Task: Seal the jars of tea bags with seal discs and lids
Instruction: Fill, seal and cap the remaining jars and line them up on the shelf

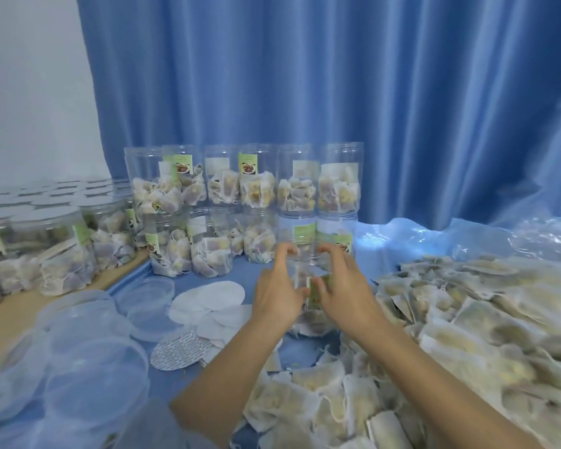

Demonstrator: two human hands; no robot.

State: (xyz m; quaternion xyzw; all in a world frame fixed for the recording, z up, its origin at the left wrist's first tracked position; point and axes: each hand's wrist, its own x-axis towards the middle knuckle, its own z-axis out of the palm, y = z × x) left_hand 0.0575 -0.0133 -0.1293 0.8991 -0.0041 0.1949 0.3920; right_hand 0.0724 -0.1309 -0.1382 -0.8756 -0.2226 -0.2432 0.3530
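Both hands hide most of the clear plastic jar (306,280) between them, its rim blurred. The clear round lids (88,377) at near left smear together, and the left and bottom edges cut them off. Jar label print is unreadable.

The jars (306,260) are clear, glossy plastic with green paper labels (318,291). The tea bags (467,319) are soft, matt white mesh. The lids (94,377) are smooth translucent plastic. The seal discs (208,298) look like matt white paper. A shiny blue cloth curtain (305,76) hangs behind, and bare wood (10,319) shows at left.
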